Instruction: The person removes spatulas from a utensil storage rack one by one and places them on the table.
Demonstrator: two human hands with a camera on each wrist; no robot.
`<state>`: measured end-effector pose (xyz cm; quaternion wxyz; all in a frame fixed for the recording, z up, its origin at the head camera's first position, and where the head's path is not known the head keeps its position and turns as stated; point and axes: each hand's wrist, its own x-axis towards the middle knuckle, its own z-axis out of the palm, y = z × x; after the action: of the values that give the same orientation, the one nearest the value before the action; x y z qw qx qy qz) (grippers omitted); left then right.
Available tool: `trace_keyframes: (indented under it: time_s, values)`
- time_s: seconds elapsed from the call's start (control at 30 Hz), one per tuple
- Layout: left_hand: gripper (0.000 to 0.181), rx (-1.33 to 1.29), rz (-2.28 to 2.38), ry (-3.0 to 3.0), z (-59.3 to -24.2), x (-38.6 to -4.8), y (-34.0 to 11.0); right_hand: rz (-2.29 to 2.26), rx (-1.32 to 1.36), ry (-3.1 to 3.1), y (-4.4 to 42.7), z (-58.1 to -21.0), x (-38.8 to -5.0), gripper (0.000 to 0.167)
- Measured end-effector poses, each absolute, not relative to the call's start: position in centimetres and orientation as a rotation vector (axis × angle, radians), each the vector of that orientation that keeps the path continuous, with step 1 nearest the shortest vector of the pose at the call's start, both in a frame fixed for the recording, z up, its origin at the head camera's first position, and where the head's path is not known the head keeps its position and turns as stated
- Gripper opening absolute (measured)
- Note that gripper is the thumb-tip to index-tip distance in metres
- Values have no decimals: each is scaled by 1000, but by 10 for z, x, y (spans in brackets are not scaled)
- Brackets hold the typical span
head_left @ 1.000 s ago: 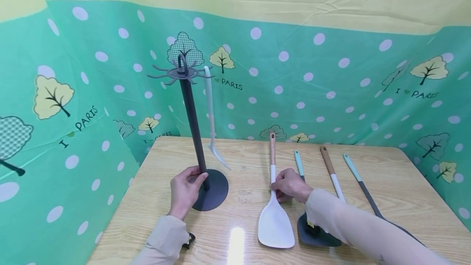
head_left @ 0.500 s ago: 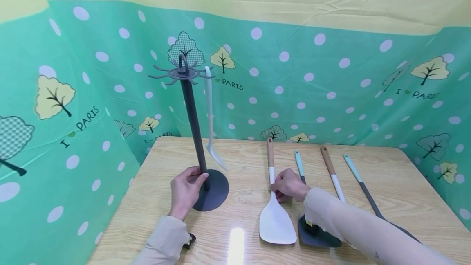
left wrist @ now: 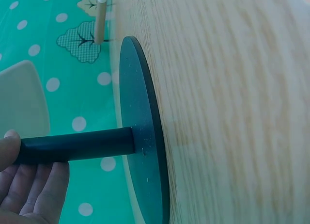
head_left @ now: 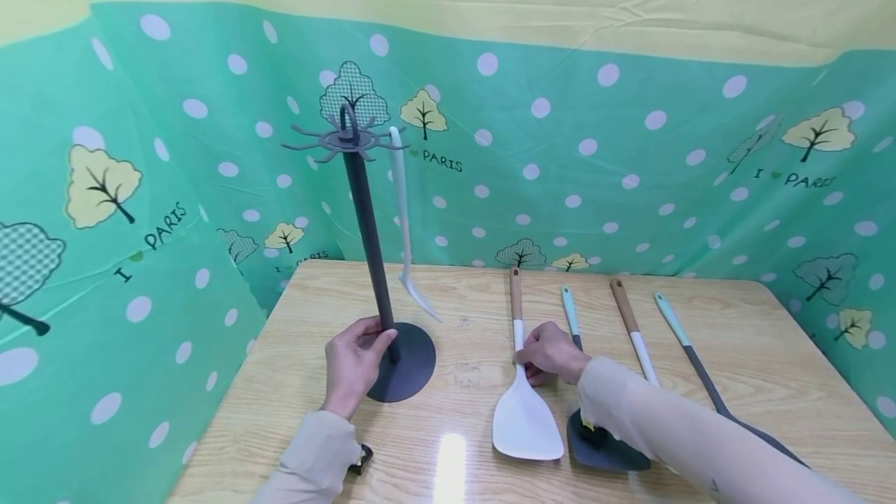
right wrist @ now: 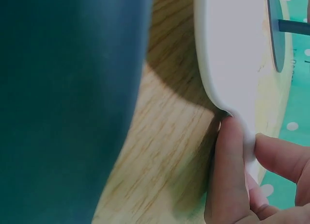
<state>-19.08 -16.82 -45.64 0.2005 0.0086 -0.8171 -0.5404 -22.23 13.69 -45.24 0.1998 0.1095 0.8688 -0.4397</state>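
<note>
My left hand [head_left: 353,364] grips the lower pole of a dark utensil stand [head_left: 371,243], thumb and fingers round it just above the round base [left wrist: 140,132]. From one of its top hooks hangs a pale spatula [head_left: 402,216], its blade edge-on to me. Over the table to the right, my right hand [head_left: 553,352] pinches the neck of a white turner [head_left: 526,422] between thumb and fingers. The turner has a brown handle end [head_left: 515,294] pointing away from me. In the right wrist view its white blade [right wrist: 232,44] casts a shadow on the wood.
Right of the turner lie a black-bladed turner [head_left: 605,449] with a mint handle, a brown-and-white handled utensil [head_left: 633,333] partly under my forearm, and a long dark utensil [head_left: 700,372] with a mint handle. A patterned green cloth [head_left: 490,201] stands behind the table [head_left: 448,411].
The white turner's handle end has dropped and shifted slightly left, while its blade end rose a little. The hanging spatula sways slightly. My left hand stays put on the pole.
</note>
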Motion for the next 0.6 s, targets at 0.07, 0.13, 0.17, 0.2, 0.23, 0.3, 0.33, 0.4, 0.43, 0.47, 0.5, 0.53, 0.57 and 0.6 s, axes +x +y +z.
trace_keyframes:
  time_s: [0.07, 0.13, 0.17, 0.2, 0.23, 0.3, 0.33, 0.4, 0.43, 0.47, 0.5, 0.53, 0.57, 0.6]
  values:
    - [18, 25, -1513, -2284, -457, -191, -168, -1231, 304, 2427, 137, -452, -223, 11]
    - [18, 25, -1520, -2283, -456, -191, -168, -1232, 309, 2425, 138, -453, -223, 11]
    - [18, 24, -1521, -2284, -456, -191, -168, -1230, 313, 2425, 138, -453, -223, 11]
    - [18, 23, -1524, -2283, -456, -191, -168, -1230, 315, 2424, 138, -453, -223, 11]
    - [18, 22, -1524, -2283, -456, -191, -168, -1229, 314, 2425, 138, -454, -223, 11]
    - [18, 18, -1521, -2283, -456, -191, -168, -1228, 315, 2425, 138, -454, -224, 10]
    - [18, 17, -1515, -2283, -456, -191, -168, -1228, 314, 2424, 138, -454, -224, 10]
    - [18, 15, -1506, -2281, -456, -191, -168, -1229, 311, 2422, 138, -454, -224, 10]
    - [18, 14, -1501, -2281, -456, -191, -168, -1230, 312, 2420, 138, -454, -224, 10]
    - [18, 12, -1497, -2280, -457, -192, -168, -1232, 310, 2418, 138, -454, -224, 10]
    - [18, 12, -1496, -2280, -457, -192, -168, -1232, 313, 2417, 138, -454, -224, 10]
    - [18, 12, -1498, -2281, -456, -191, -168, -1233, 316, 2414, 138, -454, -224, 10]
    - [17, 12, -1502, -2281, -456, -191, -168, -1235, 318, 2414, 138, -453, -223, 10]
    - [17, 13, -1506, -2281, -456, -191, -168, -1235, 317, 2415, 138, -453, -223, 10]
